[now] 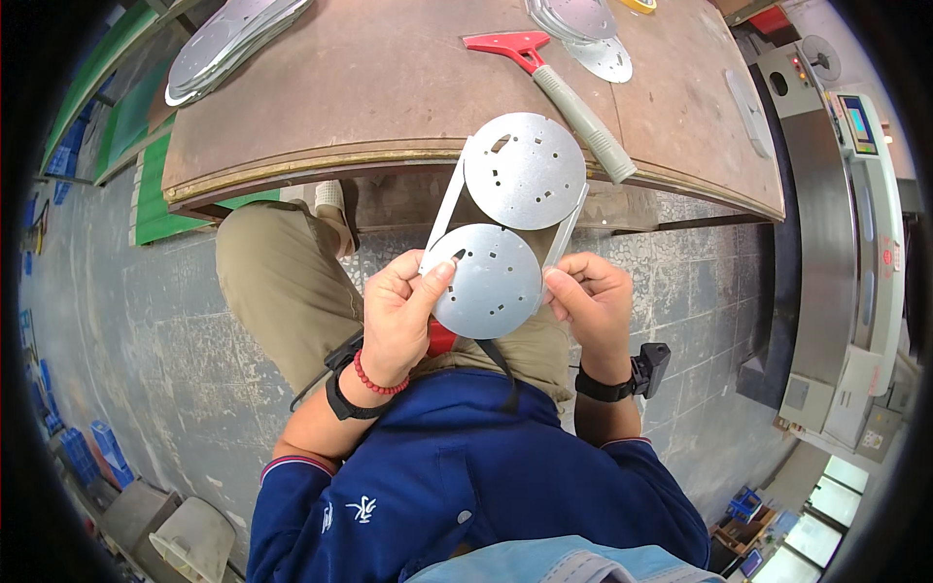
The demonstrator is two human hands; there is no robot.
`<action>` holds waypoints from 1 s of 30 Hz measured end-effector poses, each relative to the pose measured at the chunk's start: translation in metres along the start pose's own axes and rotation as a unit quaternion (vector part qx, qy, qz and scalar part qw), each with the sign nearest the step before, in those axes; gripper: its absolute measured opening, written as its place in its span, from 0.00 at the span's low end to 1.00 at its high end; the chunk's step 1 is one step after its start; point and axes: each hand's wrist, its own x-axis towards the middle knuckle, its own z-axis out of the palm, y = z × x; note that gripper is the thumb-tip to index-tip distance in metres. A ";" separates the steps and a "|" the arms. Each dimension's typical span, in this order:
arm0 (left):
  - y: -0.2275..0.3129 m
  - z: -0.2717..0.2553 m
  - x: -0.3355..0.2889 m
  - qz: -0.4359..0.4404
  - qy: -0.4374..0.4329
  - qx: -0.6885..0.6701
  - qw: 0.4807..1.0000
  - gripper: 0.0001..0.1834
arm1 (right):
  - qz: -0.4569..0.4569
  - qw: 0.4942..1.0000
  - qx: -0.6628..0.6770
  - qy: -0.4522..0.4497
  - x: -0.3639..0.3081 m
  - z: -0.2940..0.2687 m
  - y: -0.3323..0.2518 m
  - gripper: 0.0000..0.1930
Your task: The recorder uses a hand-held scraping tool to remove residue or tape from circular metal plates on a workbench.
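Over my lap, in front of the table edge, I hold a thin sheet-metal panel with two round discs, a far disc [526, 173] and a near disc [492, 284], both pierced by small holes. Narrow metal strips, a left strip [448, 206] and a right strip [567, 231], run along its sides. My left hand [403, 309] is closed on the near disc's left edge, thumb on top. At the right edge, my right hand [595, 299] pinches the panel by the lower end of the right strip.
On the brown table [369, 78] lies a scraper [583, 121] with a red head, its grey handle jutting past the front edge. Metal plates are stacked at the left [228, 49] and far right [575, 17]. A machine with a screen [857, 121] stands at the right.
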 end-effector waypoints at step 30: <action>0.004 -0.002 0.001 -0.082 -0.127 0.005 0.989 0.24 | -0.012 0.998 0.023 0.056 0.007 -0.017 0.013 0.03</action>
